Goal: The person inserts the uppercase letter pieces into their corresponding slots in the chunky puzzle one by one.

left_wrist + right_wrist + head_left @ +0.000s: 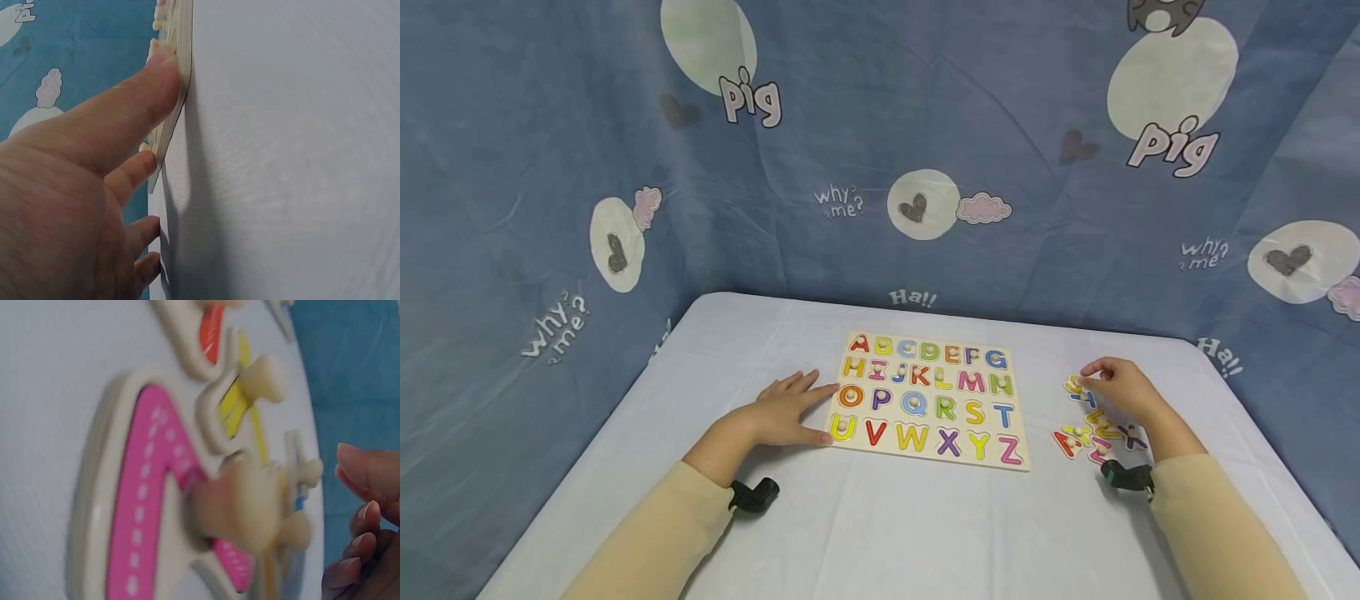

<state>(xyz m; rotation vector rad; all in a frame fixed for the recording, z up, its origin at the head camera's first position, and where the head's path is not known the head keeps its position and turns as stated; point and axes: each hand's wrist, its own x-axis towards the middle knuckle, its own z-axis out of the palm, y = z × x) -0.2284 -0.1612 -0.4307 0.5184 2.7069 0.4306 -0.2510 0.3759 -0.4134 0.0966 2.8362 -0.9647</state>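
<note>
A wooden alphabet puzzle board (928,454) lies on the table, with knobs standing on many of its letters. At its left edge, my left hand (786,411) rests with spread, straight fingers; the left wrist view shows the thumb (140,94) against the board's edge (172,119). My right hand (1123,387) reaches over the loose letter pieces, its thumb and index fingertips close together beside a yellow S (1073,383). No piece shows between them in the right wrist view. Below lie a blue T (1084,399), a yellow-orange W (1102,425) and a pink knobbed piece (140,487).
More loose pieces are a red V (1066,444), a yellow Y (1077,433) and a dark purple X (1132,437), bunched right of the board. White cloth (925,533) covers the table. A blue patterned curtain (850,267) hangs behind and beside it.
</note>
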